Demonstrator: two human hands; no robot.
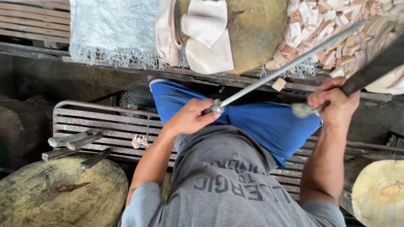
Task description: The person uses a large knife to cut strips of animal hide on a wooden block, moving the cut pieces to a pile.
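The left hand (190, 117) was clenched round the handle of a long steel rod (286, 67), which ran up and to the right over the lap. The right hand (332, 101) gripped the handle of a big knife (378, 63), its fingers (326, 90) closed tight, the dark blade slanting up toward the top right corner. Rod and blade lay close together near a heap of cut pieces (332, 29) on the surface (126, 69), beside a round block (256, 29) carrying pale slabs (206, 38). The step in hand looked like honing the blade on the rod. The next stroke would have called for a steady angle and the rod held firm, clear of the left fingers.
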